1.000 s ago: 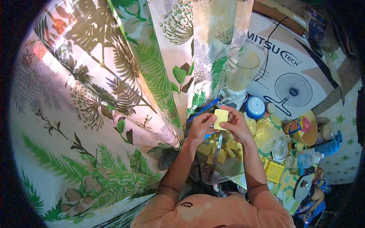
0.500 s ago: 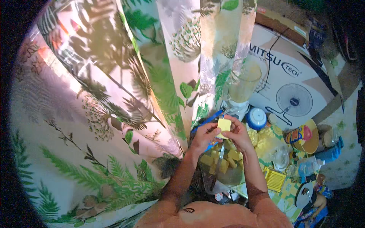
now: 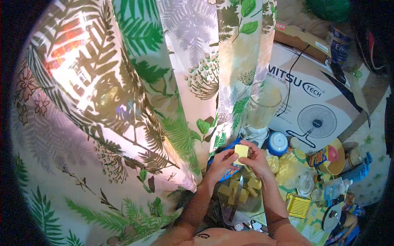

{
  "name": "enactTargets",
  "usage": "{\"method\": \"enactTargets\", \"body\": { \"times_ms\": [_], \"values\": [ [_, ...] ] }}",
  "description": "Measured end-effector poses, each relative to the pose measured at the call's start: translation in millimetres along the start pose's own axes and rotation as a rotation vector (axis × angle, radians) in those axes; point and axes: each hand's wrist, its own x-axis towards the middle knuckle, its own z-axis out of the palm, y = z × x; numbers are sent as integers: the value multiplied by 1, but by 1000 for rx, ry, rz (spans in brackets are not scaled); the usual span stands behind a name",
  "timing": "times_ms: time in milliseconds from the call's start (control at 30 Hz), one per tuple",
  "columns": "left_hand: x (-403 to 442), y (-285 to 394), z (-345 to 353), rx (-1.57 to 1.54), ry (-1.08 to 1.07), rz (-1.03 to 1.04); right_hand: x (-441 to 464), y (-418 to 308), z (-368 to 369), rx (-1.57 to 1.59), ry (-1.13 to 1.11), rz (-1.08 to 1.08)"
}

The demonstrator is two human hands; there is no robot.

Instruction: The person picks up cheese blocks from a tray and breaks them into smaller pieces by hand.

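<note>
A pale yellow block [image 3: 241, 154] is held upright between my two hands. My left hand [image 3: 223, 160] pinches its left side, with the thumb near the lower edge. On the right side, my right hand [image 3: 256, 158] grips it between thumb and fingers. Below them, a clear tray [image 3: 252, 205] holds several yellow chunks [image 3: 225, 190], and a knife [image 3: 239, 186] lies over it. A blue packet [image 3: 229, 174] shows partly behind my left hand.
A blender [image 3: 258, 110] stands beyond my hands, before a large fan box [image 3: 303, 94]. Rightward are a blue-and-white bowl [image 3: 278, 143], a yellow slotted tray [image 3: 297, 206], a yellow bowl [image 3: 335, 158], a plastic bottle [image 3: 337, 188] and a round lid [image 3: 331, 217]. A patterned curtain [image 3: 180, 94] hangs at left.
The view has tilted, so my hands and the table items sit lower in it. Both hands still hold the yellow block. The curtain's folds have shifted.
</note>
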Motion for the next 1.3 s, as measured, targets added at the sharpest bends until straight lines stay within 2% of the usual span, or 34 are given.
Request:
{"method": "enactTargets", "body": {
  "times_ms": [167,267,567,867,1300],
  "values": [
    [-4,0,-13,91,6,67,-1,4,19,-150,19,-62],
    [-6,4,-11,147,32,75,-6,-4,20,-245,27,44],
    [-1,1,-13,69,-34,78,-7,-9,6,-126,-30,-4],
    [11,4,-8,-4,4,19,5,-18,-2,-43,-78,-2],
    [28,32,15,-12,55,95,13,-40,-3,-110,-20,-65]
  ]
}}
